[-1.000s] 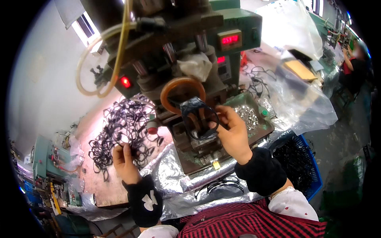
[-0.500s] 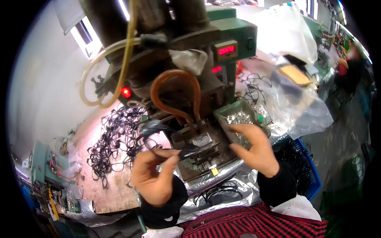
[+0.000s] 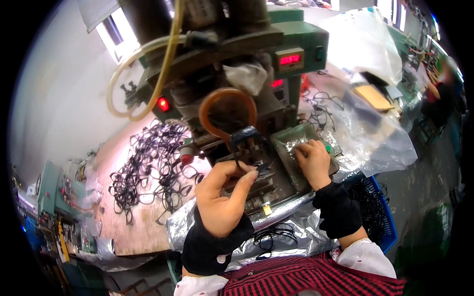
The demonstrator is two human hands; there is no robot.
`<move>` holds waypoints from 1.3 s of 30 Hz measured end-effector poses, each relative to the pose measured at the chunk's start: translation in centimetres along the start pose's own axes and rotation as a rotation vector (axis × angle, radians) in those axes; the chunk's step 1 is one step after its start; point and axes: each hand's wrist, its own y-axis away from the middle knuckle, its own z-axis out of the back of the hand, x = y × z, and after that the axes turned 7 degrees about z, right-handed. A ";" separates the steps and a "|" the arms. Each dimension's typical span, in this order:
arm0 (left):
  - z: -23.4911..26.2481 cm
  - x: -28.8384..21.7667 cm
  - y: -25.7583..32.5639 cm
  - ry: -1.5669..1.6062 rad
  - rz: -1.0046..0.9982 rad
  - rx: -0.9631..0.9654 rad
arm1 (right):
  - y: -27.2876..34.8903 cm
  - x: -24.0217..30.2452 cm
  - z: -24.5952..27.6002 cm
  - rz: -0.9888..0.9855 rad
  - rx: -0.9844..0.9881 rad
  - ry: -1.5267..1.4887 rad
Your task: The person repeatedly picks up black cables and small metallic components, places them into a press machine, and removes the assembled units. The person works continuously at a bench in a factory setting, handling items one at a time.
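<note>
1. Black loop (image 3: pixel 247 134), in the head view, stands above the bed of the green press (image 3: pixel 298 39), just in front of the orange tube (image 3: pixel 204 116); its broad dark part faces upward.
2. Left hand (image 3: pixel 222 200) comes in from below with the wrist bent toward the press; thumb and forefinger pinch the loop's near side, leaving almost no gap, and the other fingers curl under.
3. Right hand (image 3: pixel 316 162) reaches over the green tray (image 3: pixel 298 132), back of the hand upward, fingers bent down among small metal pieces (image 3: pixel 290 146). Its fingertips are drawn in toward the thumb; whether they grip a piece, I cannot tell.
4. Both forearms wear black cuffs (image 3: pixel 338 209), the left one angled inward, the right one slanting up and to the left.
5. Hard to make out: the left hand covers part of the press bed and the loop's lower end, dark against dark metal. The right hand hides some of the tray. The press's top is cut off by the upper edge.
6. A heap of black loops (image 3: pixel 153 167) tangles together on the table (image 3: pixel 143 234); single strands cannot be told apart.
</note>
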 end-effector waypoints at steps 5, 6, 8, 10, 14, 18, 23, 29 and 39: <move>0.2 0.2 0.7 -0.031 0.000 0.001 | -2.1 -0.3 -3.2 0.242 0.057 0.024; 0.5 0.4 1.1 -0.045 0.002 -0.021 | -2.2 0.1 -2.9 0.257 0.082 0.032; 1.1 0.2 2.6 -0.308 -0.166 -0.048 | -1.4 -0.3 -1.2 0.263 0.135 0.029; 3.5 0.7 5.1 -0.360 -0.137 -0.028 | 0.4 -0.3 0.6 0.064 -0.022 -0.144; 10.7 3.3 5.7 -0.643 -0.143 -0.573 | 2.0 -3.6 1.9 -0.492 -0.121 -0.817; 18.5 5.8 1.7 -0.931 -0.153 -0.652 | -0.2 0.3 1.6 -0.473 0.078 -0.879; 22.2 12.5 -1.4 -1.478 0.273 -0.650 | -0.5 2.5 1.2 -0.310 -0.004 -0.683; 23.9 22.3 -2.2 -1.300 0.550 -0.331 | 4.2 0.2 5.3 -0.277 -0.124 -0.436; 19.1 15.0 -1.4 -0.873 0.009 -0.463 | -1.8 8.6 4.4 0.174 0.016 -0.671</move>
